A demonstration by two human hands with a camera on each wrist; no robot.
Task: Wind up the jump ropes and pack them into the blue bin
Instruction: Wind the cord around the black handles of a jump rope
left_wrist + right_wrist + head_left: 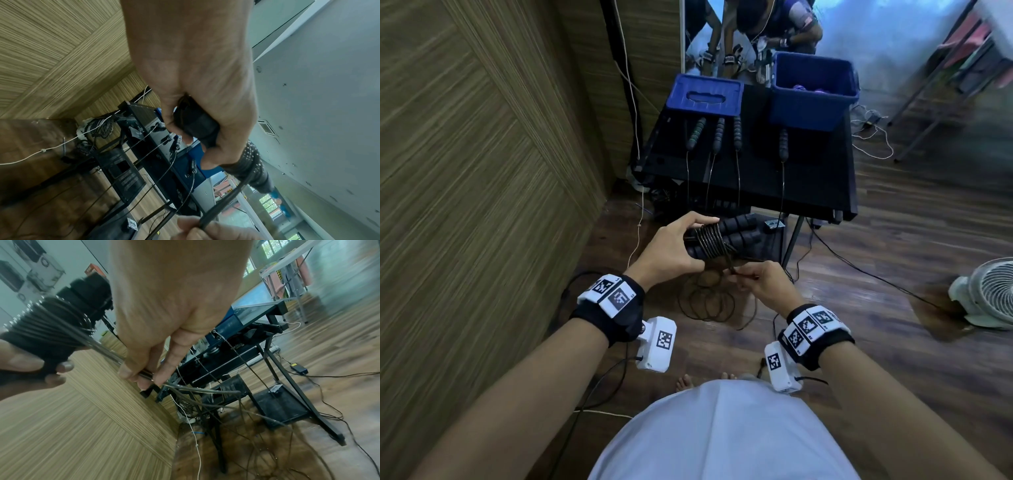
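Note:
My left hand (pixel 681 246) grips the two black foam handles (pixel 736 233) of a jump rope held side by side, with several turns of dark cord (pixel 711 241) wound around them. My right hand (pixel 753 279) pinches the loose cord (pixel 148 374) just below the bundle. The rest of that cord lies in loops on the floor (pixel 707 301). The blue bin (pixel 813 90) stands at the back right of the black table (pixel 815 178), with something purple inside. Several other rope handles (pixel 719 135) lie on the table, their cords hanging over the front edge.
A blue lid (pixel 703 97) lies at the table's back left. A wood-panelled wall (pixel 482 154) runs along the left. A white fan (pixel 986 294) sits on the floor at right, and cables (pixel 869 270) trail across the floor. A mirror (pixel 756 31) stands behind the table.

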